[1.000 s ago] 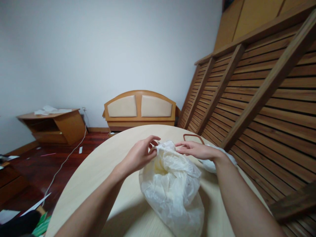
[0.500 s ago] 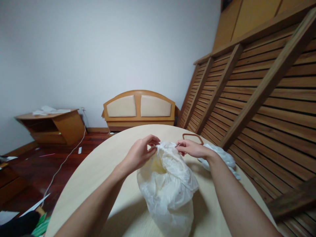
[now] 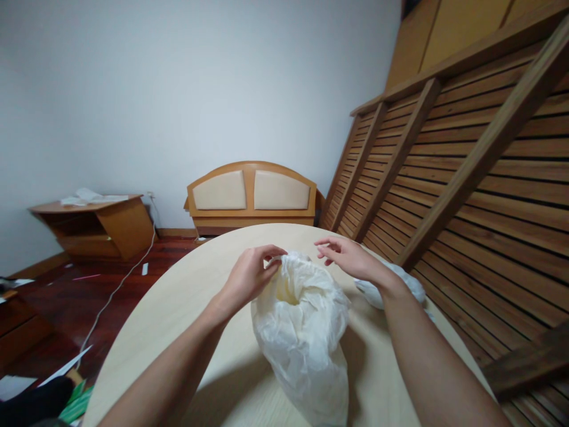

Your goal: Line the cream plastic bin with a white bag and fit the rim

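Note:
A white plastic bag point(image 3: 306, 344) stands on the round pale table point(image 3: 178, 314), its gathered mouth partly open and something yellowish showing inside. My left hand point(image 3: 255, 270) pinches the bag's rim at the far left of the mouth. Just beyond the rim on the right, my right hand point(image 3: 344, 255) is off the bag, fingers apart and holding nothing. Behind my right wrist lies a second crumpled white plastic bag point(image 3: 406, 281), partly hidden by the forearm.
A slatted wooden frame point(image 3: 444, 178) leans along the right side. Beyond the table stands a padded headboard point(image 3: 251, 190). At left are a wooden cabinet point(image 3: 120, 228) with papers on top and a white cable point(image 3: 118, 290) across the dark floor.
My right hand has let go of the bag's rim and lifted slightly away. The bag's mouth has slackened and its right side has drawn in. My left hand keeps its pinch.

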Demonstrator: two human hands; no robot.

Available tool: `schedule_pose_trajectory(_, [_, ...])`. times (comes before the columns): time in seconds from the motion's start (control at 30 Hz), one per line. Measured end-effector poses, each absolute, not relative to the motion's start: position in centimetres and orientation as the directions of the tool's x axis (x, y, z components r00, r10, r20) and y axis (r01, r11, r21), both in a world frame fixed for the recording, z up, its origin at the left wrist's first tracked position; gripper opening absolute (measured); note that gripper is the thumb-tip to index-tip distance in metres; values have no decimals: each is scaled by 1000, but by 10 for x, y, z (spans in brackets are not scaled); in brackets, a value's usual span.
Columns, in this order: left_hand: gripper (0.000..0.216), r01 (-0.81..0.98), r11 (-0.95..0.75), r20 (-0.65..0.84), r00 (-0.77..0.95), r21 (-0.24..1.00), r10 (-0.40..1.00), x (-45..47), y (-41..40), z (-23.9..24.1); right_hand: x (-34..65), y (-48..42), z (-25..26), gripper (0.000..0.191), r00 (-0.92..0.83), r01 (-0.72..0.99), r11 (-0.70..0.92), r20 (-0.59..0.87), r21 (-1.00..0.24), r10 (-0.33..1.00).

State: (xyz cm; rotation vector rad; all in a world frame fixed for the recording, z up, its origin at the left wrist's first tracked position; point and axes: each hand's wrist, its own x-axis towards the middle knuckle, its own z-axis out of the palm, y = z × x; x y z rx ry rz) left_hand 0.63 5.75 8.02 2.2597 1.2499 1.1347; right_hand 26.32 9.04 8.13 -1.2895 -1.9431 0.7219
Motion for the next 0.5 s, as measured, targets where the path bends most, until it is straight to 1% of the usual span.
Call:
schedule_pose_trajectory(0.07, [22, 583, -546, 489, 272, 602, 829, 6, 59, 80, 257, 73, 99, 38, -400, 504, 461, 276, -730, 874])
schedule_pose_trajectory(0.13, [22, 597, -540, 500, 253, 593, 828, 5, 59, 80, 248, 56, 111, 45, -478, 511, 520, 276, -684, 833])
schedule_pose_trajectory(0.2, [21, 606, -547, 522, 241, 578, 818, 6, 56, 81, 241, 45, 116, 46, -522, 561, 587, 301, -583, 798])
schedule_pose_trajectory(0.3, [19, 618, -571, 569, 231, 541, 789, 6, 52, 83, 237, 40, 114, 29, -517, 689, 599, 302, -409, 801])
schedule_pose_trajectory(0.37, [19, 635, -587, 611, 218, 503, 761, 5, 52, 83, 237, 40, 112, 26, -480, 765, 563, 305, -314, 822])
schedule_pose_trajectory(0.43, [19, 654, -595, 656, 194, 467, 729, 4, 53, 83, 236, 38, 114, 29, -439, 805, 544, 378, -237, 815])
schedule_pose_trajectory(0.5, [20, 668, -599, 694, 168, 442, 700, 3, 55, 81, 232, 33, 119, 30, -409, 805, 558, 491, -202, 769])
